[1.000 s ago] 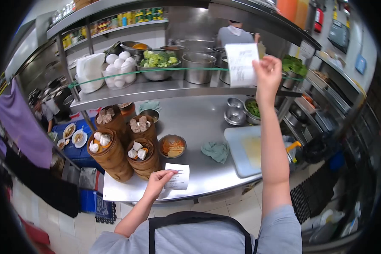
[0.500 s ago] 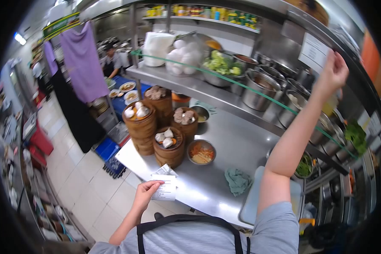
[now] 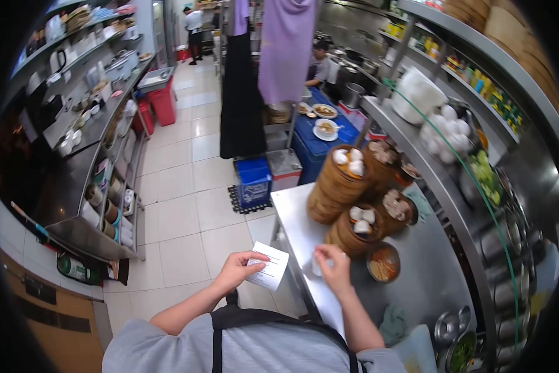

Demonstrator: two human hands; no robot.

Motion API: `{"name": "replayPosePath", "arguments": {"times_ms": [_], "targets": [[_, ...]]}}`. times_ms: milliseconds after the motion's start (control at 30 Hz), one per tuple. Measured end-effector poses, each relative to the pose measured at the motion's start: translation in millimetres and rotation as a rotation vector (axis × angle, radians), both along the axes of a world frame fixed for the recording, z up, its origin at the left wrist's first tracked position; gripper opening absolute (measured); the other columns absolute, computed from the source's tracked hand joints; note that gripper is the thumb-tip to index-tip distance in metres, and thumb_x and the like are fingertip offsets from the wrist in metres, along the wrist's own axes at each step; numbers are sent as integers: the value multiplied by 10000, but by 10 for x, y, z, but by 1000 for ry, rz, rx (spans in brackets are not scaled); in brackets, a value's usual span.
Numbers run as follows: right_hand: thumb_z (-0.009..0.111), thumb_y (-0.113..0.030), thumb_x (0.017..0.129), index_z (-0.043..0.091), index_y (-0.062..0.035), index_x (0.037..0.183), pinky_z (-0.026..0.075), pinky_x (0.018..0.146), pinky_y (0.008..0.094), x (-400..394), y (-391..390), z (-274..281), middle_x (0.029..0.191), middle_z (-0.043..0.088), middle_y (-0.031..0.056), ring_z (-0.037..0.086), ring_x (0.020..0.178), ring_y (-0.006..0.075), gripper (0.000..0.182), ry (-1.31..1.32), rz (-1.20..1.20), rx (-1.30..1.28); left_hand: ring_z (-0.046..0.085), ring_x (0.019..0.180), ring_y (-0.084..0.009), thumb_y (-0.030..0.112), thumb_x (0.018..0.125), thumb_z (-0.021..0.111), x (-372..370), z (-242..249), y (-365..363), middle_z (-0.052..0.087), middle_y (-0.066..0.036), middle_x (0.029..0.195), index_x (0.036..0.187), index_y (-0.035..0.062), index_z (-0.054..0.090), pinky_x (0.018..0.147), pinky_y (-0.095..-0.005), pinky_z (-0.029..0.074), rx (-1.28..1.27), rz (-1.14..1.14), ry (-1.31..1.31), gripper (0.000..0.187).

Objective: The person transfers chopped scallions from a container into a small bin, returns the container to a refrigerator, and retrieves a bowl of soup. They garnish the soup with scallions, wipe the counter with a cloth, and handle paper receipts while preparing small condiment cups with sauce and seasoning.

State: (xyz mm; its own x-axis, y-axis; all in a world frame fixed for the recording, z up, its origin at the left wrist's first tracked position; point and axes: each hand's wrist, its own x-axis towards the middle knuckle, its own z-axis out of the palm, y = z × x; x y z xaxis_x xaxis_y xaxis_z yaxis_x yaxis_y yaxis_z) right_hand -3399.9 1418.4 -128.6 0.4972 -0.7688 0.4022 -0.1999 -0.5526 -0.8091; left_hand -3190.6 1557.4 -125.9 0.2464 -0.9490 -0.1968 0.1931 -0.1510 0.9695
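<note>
My left hand (image 3: 245, 268) pinches a white printed paper slip (image 3: 268, 265) beside the counter's left edge. The printed side faces up. Over the steel counter (image 3: 294, 208), my right hand (image 3: 335, 268) has its fingers closed at a small whitish slip (image 3: 317, 267), partly covered by the fingers. Just beyond that hand stands a bamboo steamer stack (image 3: 348, 239) topped with white buns. A taller steamer stack (image 3: 329, 196), also with white buns, rises behind it. A metal bowl of shredded orange and pale food (image 3: 383, 262) sits right of my right hand.
More steamers with pinkish dumplings (image 3: 396, 205) stand behind. A green cloth (image 3: 392, 322) and a pale cutting board (image 3: 419, 351) lie nearer me. A raised shelf (image 3: 416, 140) with eggs (image 3: 446, 133) and pots runs along the right. Tiled floor (image 3: 174, 205) lies left; two people stand farther back.
My right hand has come down from a paper on the upper right shelf rail to the counter beside the steamers. My left hand still holds its slip. The view has turned left.
</note>
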Motion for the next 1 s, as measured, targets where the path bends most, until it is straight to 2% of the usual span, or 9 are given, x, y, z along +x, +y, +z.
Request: {"name": "replayPosePath", "arguments": {"times_ms": [100, 167, 300, 433, 667, 800, 867, 900, 1000], "targets": [[591, -60, 802, 600, 8, 971, 473, 683, 260, 693, 243, -527, 834, 622, 92, 606, 764, 159, 183, -11, 146, 241, 596, 802, -127, 52, 788, 620, 514, -125, 140, 644, -83, 882, 961, 13, 646, 726, -256, 466, 8, 78, 20, 179], [608, -92, 811, 521, -14, 1138, 478, 703, 260, 1257, 418, -660, 860, 617, 89, 602, 786, 140, 347, -153, 311, 569, 591, 815, -125, 57, 794, 615, 914, -193, 283, 641, -88, 898, 983, 10, 642, 741, -257, 467, 4, 153, 74, 197], [597, -51, 813, 343, -61, 1309, 482, 691, 257, 2516, 697, -537, 841, 581, 77, 588, 768, 126, 557, -66, 554, 540, 584, 853, -132, 28, 792, 604, 1836, -240, 588, 625, -90, 956, 1016, -8, 624, 776, -250, 468, -36, 293, 47, 228], [579, -13, 799, 395, -111, 1285, 483, 642, 274, 3718, 858, -336, 780, 544, 75, 564, 729, 127, 529, -15, 689, 456, 574, 891, -126, -4, 781, 607, 2810, -327, 886, 607, -103, 1000, 1106, 0, 570, 768, -249, 475, -129, 448, 35, 327], [574, 4, 792, 559, -89, 1130, 462, 644, 243, 5079, 615, -225, 799, 545, 59, 555, 706, 119, 351, 122, 869, 287, 578, 872, -121, -35, 762, 613, 4050, -310, 760, 599, -88, 991, 1185, 28, 508, 757, -246, 480, -221, 659, -89, 440], [544, 19, 795, 635, -71, 980, 484, 669, 293, 5688, 7, -359, 894, 592, 96, 594, 792, 207, 225, 108, 876, 279, 579, 863, -117, -31, 763, 613, 4666, -503, 188, 594, -78, 993, 1206, 31, 489, 748, -245, 482, -278, 661, -104, 465], [540, 20, 794, 645, -53, 943, 486, 690, 308, 5983, -356, -512, 914, 606, 120, 594, 811, 234, 197, 111, 774, 68, 594, 845, -128, -31, 765, 603, 5000, -622, -101, 599, -88, 986, 1202, 26, 488, 721, -245, 492, -251, 664, -121, 455], [545, 49, 776, 650, -31, 937, 446, 676, 238, 6143, -548, -486, 838, 596, 104, 573, 749, 181, 209, 62, 683, 78, 603, 825, -136, -22, 769, 600, 5174, -682, -246, 602, -92, 978, 1191, 29, 497, 700, -246, 498, -215, 646, -108, 438], [539, 60, 767, 630, -18, 974, 449, 709, 258, 6669, -1415, -701, 953, 591, 135, 586, 820, 216, 240, 48, 476, -47, 616, 801, -155, 15, 788, 595, 5893, -992, -626, 603, -106, 983, 1181, 42, 501, 667, -260, 506, -86, 606, -161, 406]]}}
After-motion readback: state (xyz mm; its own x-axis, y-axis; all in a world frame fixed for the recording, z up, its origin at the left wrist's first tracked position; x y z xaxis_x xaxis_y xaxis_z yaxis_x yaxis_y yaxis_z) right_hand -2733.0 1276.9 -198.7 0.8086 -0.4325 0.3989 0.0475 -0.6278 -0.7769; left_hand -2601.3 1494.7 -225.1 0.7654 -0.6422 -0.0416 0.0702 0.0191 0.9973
